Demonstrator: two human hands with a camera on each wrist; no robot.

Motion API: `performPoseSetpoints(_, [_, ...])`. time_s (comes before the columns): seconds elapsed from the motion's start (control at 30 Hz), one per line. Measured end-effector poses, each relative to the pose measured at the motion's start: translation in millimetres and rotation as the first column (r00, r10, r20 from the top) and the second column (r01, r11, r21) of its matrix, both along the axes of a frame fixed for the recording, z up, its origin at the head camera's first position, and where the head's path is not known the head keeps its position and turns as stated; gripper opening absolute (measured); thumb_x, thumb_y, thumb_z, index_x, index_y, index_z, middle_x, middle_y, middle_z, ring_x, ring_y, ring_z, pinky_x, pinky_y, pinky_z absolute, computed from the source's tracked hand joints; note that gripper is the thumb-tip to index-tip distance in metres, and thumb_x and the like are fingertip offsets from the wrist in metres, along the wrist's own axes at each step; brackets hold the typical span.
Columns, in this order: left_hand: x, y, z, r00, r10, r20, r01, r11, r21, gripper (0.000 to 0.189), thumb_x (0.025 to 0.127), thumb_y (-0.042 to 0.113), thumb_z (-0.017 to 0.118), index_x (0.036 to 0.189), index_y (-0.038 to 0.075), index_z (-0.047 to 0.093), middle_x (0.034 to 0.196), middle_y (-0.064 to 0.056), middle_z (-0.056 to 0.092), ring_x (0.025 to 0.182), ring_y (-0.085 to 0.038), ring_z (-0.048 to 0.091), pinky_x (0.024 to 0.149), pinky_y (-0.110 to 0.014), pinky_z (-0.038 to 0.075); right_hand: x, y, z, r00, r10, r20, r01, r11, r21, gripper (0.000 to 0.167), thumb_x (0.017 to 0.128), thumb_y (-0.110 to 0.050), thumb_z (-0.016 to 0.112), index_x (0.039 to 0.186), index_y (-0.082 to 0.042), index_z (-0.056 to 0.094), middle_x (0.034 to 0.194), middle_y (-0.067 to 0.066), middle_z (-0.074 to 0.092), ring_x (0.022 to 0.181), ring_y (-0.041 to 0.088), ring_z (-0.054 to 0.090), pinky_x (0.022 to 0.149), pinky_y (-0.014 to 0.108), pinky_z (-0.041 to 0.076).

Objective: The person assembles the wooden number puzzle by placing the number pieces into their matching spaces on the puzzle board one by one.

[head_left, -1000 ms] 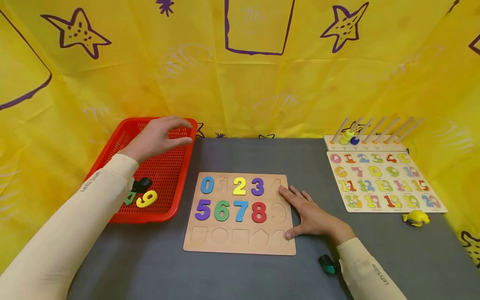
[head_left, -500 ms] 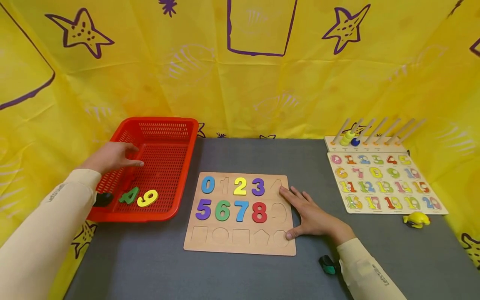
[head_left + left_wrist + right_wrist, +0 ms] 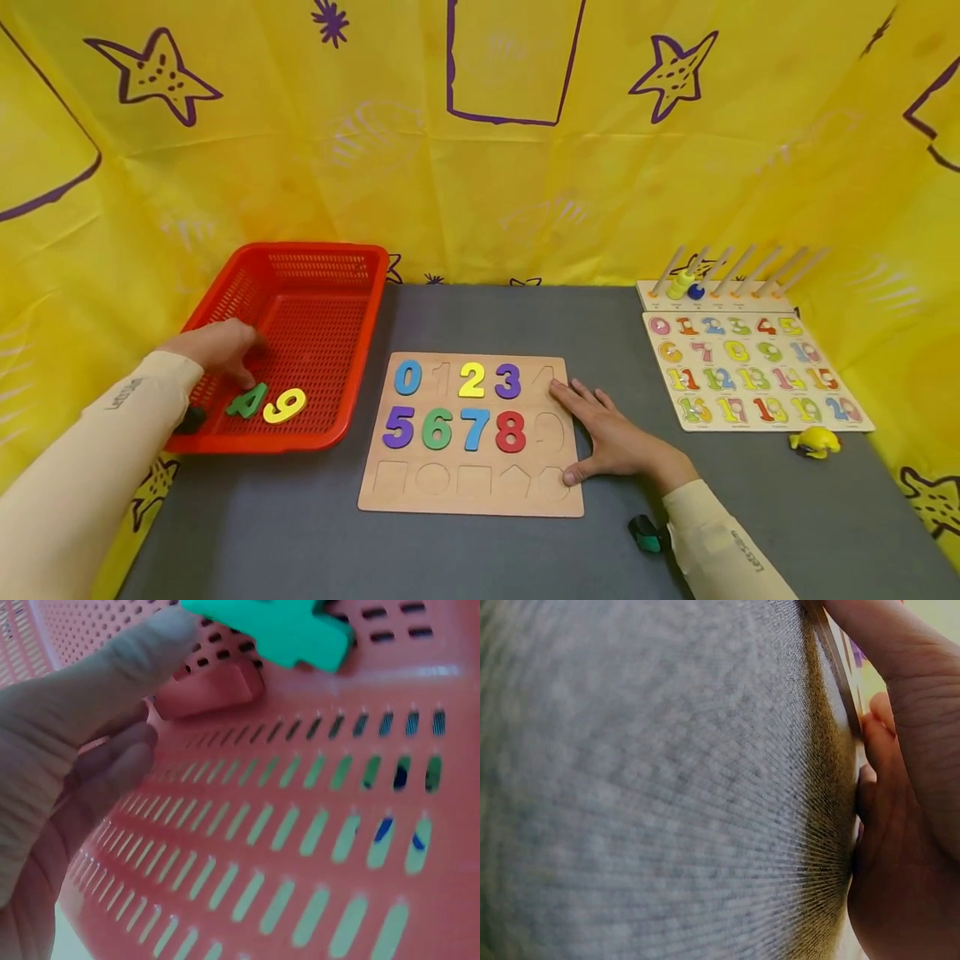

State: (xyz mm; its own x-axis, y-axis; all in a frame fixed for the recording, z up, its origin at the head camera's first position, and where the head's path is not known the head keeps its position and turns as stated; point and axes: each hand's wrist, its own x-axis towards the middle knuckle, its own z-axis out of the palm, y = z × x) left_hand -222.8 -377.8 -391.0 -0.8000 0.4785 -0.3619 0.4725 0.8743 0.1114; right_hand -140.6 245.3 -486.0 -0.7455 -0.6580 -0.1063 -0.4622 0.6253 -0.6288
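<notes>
My left hand [image 3: 217, 346] is down inside the red basket [image 3: 341, 400], thumb and fingers apart. In the left wrist view a red piece [image 3: 214, 691] lies at the fingers, partly hidden by them. Just past the thumb is a green number 4 [image 3: 247, 401], with a yellow 9 [image 3: 285, 406] beside it. My right hand [image 3: 618, 433] rests with spread fingers on the right edge of the wooden number board [image 3: 472, 492]. Colored numbers 0, 2, 3, 5, 6, 7 and 8 sit in its recesses; those for 1, 4 and 9 are bare, as is the bottom row of shapes.
At the right lies a second number board [image 3: 757, 371] filled with colored numbers. Behind it stands a pegged counting rack [image 3: 716, 292] with a few beads. A yellow toy [image 3: 815, 442] sits near that board's front corner. A yellow patterned cloth [image 3: 495, 200] hangs behind the grey table.
My left hand has moved left from above the basket's far rim and down into the basket, close to the green 4. My right hand stays on the board's edge.
</notes>
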Motion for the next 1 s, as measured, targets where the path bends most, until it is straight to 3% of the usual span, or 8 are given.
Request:
performPoseSetpoints(0.1, [2.2,-0.6,-4.9,0.998,-0.069,-0.01,0.069,0.997,-0.032,0.058,0.067,0.016,0.094,0.114,-0.008,0.068,0.106,-0.017,0.069,0.097,-0.039,0.064,0.087,-0.055,0.053,0.3,-0.7,-0.4,1.0,-0.007,0.003,0.007,1.0,-0.004,0.13,0.066,-0.063,0.086,0.164,-0.016,0.015,0.169,0.001,0.015,0.154,0.034,0.002,0.118,0.062,-0.003])
performPoseSetpoints(0.27, [1.7,-1.3,-12.7,0.998,-0.051,-0.031,0.049,0.996,-0.075,0.078,0.064,0.015,0.096,0.126,-0.014,0.058,0.127,-0.038,0.056,0.117,-0.057,0.053,0.095,-0.062,0.047,-0.4,-1.5,0.0,1.0,-0.007,0.005,0.007,1.0,-0.004,0.13,0.066,-0.062,0.086,0.164,-0.016,0.015,0.169,-0.001,0.014,0.154,0.033,0.001,0.118,0.061,-0.003])
performPoseSetpoints(0.5, [-3.9,-1.0,-17.8,0.988,-0.103,-0.114,0.102,0.995,-0.011,0.066,0.072,0.019,0.093,0.121,-0.011,0.059,0.114,-0.028,0.063,0.105,-0.047,0.062,0.09,-0.058,0.052,-1.1,-0.9,0.8,1.0,-0.018,0.001,0.018,1.0,0.001,0.13,0.065,-0.063,0.086,0.164,-0.017,0.015,0.169,-0.001,0.015,0.154,0.033,0.002,0.119,0.061,-0.003])
performPoseSetpoints(0.7, [-10.0,6.0,-27.1,0.975,-0.095,-0.202,0.112,0.991,0.075,0.05,0.078,0.016,0.088,0.115,-0.004,0.062,0.104,-0.018,0.067,0.095,-0.038,0.066,0.083,-0.054,0.055,-0.8,-1.2,-0.2,1.0,-0.013,0.001,0.013,1.0,-0.006,0.13,0.066,-0.062,0.087,0.164,-0.015,0.016,0.168,0.0,0.016,0.154,0.034,0.002,0.118,0.061,-0.003])
performPoseSetpoints(0.83, [-16.3,12.4,-30.1,0.98,-0.038,-0.194,0.066,0.988,0.138,0.039,0.084,0.016,0.084,0.113,-0.002,0.065,0.102,-0.014,0.067,0.093,-0.035,0.066,0.083,-0.053,0.055,-0.2,-1.0,-1.1,1.0,-0.012,0.005,0.012,1.0,0.002,0.13,0.066,-0.063,0.086,0.164,-0.016,0.015,0.169,0.0,0.015,0.154,0.033,0.001,0.119,0.06,-0.003])
performPoseSetpoints(1.0, [-20.0,14.1,-22.5,0.983,0.091,-0.159,-0.073,0.991,0.113,0.046,0.083,0.02,0.085,0.115,-0.008,0.065,0.11,-0.026,0.066,0.105,-0.047,0.061,0.091,-0.061,0.049,-0.5,0.1,-2.0,1.0,-0.016,0.003,0.016,1.0,-0.009,0.13,0.066,-0.063,0.086,0.164,-0.017,0.015,0.168,0.001,0.016,0.154,0.034,0.001,0.118,0.061,-0.002])
